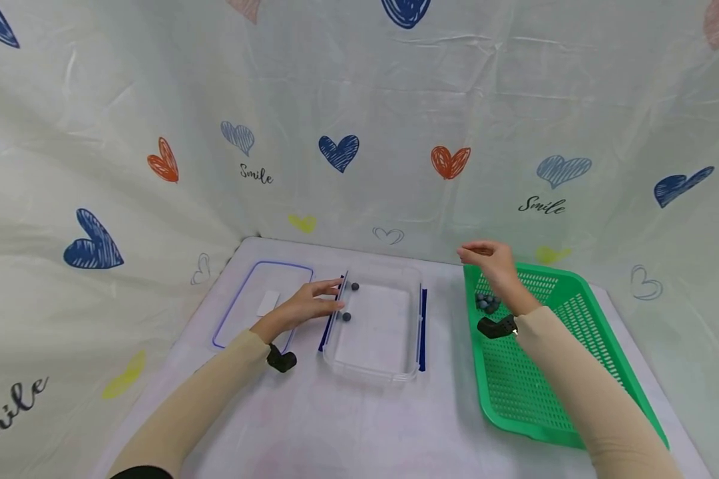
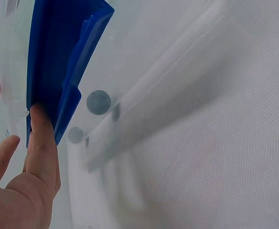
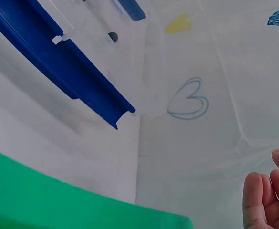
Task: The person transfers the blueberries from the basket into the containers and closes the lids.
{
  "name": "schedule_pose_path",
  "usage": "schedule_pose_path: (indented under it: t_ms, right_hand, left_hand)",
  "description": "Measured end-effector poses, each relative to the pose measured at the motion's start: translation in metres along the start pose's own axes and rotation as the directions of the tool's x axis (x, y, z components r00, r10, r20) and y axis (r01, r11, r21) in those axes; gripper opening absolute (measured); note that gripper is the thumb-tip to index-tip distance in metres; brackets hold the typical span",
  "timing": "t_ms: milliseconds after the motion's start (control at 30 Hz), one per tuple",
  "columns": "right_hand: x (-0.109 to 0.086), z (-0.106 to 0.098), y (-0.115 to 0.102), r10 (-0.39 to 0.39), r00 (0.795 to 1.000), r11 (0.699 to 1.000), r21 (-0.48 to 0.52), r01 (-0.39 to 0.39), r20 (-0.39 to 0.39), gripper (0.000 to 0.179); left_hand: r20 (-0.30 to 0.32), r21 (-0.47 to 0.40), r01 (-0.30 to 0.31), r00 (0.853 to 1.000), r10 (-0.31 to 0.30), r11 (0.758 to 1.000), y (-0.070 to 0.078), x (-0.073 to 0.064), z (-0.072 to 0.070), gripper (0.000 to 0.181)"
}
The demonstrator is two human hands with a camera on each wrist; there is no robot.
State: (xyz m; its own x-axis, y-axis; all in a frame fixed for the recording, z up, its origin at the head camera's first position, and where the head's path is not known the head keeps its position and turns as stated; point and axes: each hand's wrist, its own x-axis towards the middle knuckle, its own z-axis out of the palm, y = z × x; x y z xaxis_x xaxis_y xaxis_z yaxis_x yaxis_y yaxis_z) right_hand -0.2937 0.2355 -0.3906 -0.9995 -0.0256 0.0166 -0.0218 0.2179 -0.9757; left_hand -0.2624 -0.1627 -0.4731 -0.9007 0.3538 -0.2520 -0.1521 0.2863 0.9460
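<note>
A clear plastic box (image 1: 371, 369) with blue side latches (image 2: 58, 57) stands mid-table, two blueberries (image 1: 347, 317) inside near its left wall. My left hand (image 1: 308, 303) reaches to that wall, fingers spread and lightly bent. In the left wrist view a finger rests on the blue latch, and the thumb stands apart from it. My right hand (image 1: 494, 269) hovers over the far left corner of the green basket (image 1: 485, 392), fingers loosely bent toward the thumb. Nothing shows between its fingertips in the right wrist view. Below it, several blueberries (image 1: 487, 303) lie in the basket.
A clear lid with a blue-purple rim (image 1: 239, 299) lies flat left of the box, a white rectangle (image 1: 267, 303) showing on it. A hanging sheet printed with hearts (image 1: 339, 153) closes off the table's back and sides. The basket stands near the right table edge.
</note>
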Motion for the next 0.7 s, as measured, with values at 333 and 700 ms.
schedule_pose_path:
  t_ms: [333, 700]
  right_hand:
    - [-0.014, -0.024, 0.013, 0.016, 0.999, 0.993, -0.117, -0.021, -0.042, 0.045]
    - [-0.024, -0.045, 0.036, 0.035, 0.994, 0.982, -0.182, -0.053, -0.101, 0.047]
  left_hand:
    - [-0.009, 0.031, 0.004, 1.000, -0.004, 1.000, -0.001, -0.002, 0.000, 0.072]
    - [0.000, 0.015, -0.012, 1.000, 0.012, 1.000, 0.000, -0.002, 0.000, 0.073]
